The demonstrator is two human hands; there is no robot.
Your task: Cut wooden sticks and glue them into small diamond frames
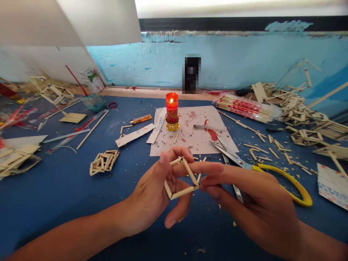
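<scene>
Between my hands is a small frame of short wooden sticks (182,192), joined end to end at dark corners. My left hand (160,185) grips it from the left, with fingers passing behind and through it. At its right corner, the fingertips of my right hand (244,195) pinch the joint; part of that corner is hidden. Just beyond my right hand lie scissors with yellow handles (301,188), blades apart on a white sheet (195,141). A lit red candle (172,108) stands in a gold base on that sheet.
A finished-looking stick piece (104,162) rests on the blue table (62,199) at left. Beyond it are a lighter (140,119) and paper strips (136,134). Wrapped chopsticks (244,107) and a pile of stick pieces (293,98) fill the right; a glass jar (94,102) stands left.
</scene>
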